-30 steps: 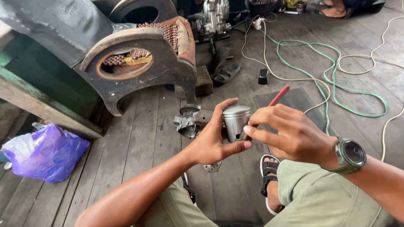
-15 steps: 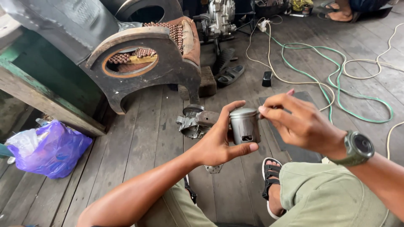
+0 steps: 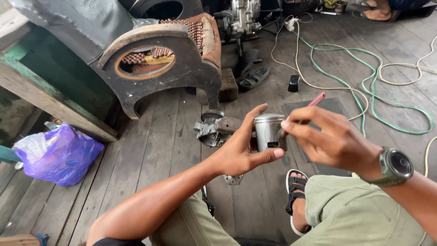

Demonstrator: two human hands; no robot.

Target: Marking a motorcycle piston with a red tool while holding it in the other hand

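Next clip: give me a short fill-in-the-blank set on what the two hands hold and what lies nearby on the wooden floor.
1. The left hand holds a grey metal cylindrical piston between thumb and ____.
2. The right hand pinches a thin tool with a ____ handle.
3. On the right wrist sits a dark ____.
4. The crumpled plastic bag on the plank floor is ____.

Missing words: fingers; red; watch; purple

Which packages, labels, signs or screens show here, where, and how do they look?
Crumpled purple plastic bag: on the wooden plank floor at far left, tied, with a whitish patch on top.
Round dark-faced wristwatch: on the right wrist, screen dark, grey bezel.
No labels or signs can be made out.
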